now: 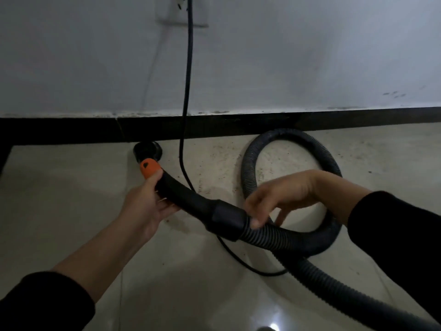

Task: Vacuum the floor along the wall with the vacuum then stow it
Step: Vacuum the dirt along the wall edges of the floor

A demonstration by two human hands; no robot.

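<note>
My left hand [145, 206] grips the black rigid handle tube [183, 197] of the vacuum just below its orange collar [149, 170]. A round black nozzle [147, 151] at the tube's end sits on the floor against the dark baseboard [71, 130]. My right hand [286, 199] holds the ribbed black hose [274, 232] where it joins the cuff, thumb on top and fingers curled round it. The hose loops in a ring [250, 161] on the pale floor by the wall and runs off at the lower right. The vacuum body is out of view.
A black power cord [188, 68] hangs from a wall socket plate [181, 17], drops past the baseboard and trails across the tiled floor [59, 187] under the hose. The grey wall [310, 56] fills the upper half. Dust specks lie near the baseboard.
</note>
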